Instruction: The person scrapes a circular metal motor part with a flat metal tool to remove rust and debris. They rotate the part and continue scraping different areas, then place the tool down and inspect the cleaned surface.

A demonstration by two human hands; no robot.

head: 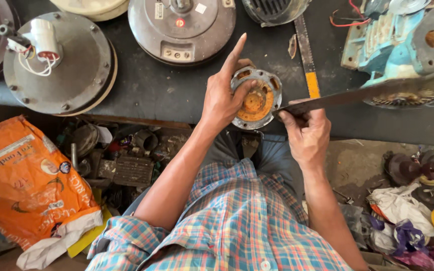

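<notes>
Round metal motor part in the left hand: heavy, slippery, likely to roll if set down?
The motor part is probably heavy for its size: thick metal ring, rusty orange core. Likely stiff, not slippery; the surface looks rough. Round, so it may roll on edge; the left hand steadies it on the dark bench.

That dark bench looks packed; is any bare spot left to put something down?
Yes: a bare stretch of bench lies between the grey disc, the round motor housing and the left hand. Another lies below the blue casting, right of the right hand. The back edge is crowded.
</notes>
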